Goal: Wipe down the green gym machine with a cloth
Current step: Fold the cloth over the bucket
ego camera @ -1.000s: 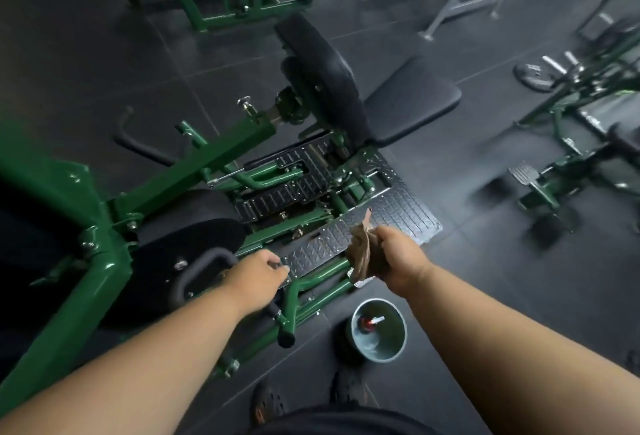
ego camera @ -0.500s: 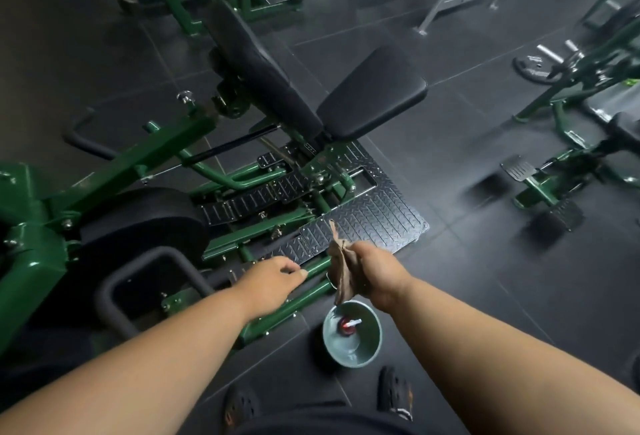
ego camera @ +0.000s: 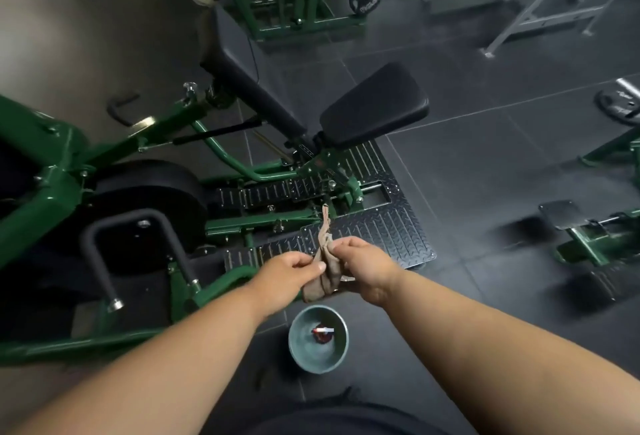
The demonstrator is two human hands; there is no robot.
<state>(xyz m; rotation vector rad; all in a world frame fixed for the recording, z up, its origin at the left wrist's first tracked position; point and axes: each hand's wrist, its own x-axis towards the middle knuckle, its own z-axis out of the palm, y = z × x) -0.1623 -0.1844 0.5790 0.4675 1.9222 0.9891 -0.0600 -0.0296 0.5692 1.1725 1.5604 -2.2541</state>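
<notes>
The green gym machine (ego camera: 52, 192) fills the left and centre, with black pads, a black seat (ego camera: 374, 105) and a checkered metal footplate (ego camera: 391, 230). A crumpled brown cloth (ego camera: 325, 271) hangs between both hands, above the footplate's near edge. My right hand (ego camera: 363, 261) grips its upper part. My left hand (ego camera: 287, 271) pinches its left side with thumb and fingers. Neither hand touches the machine's frame.
A teal bowl (ego camera: 301, 348) with a small red and white object inside sits on the dark tiled floor just below my hands. More green machines stand at the far top and at the right. A weight plate (ego camera: 616, 105) lies at the right edge.
My left hand has let go of the machine's green bar and moved right to pinch the cloth. The right hand stays gripping the cloth. The view has shifted right.
</notes>
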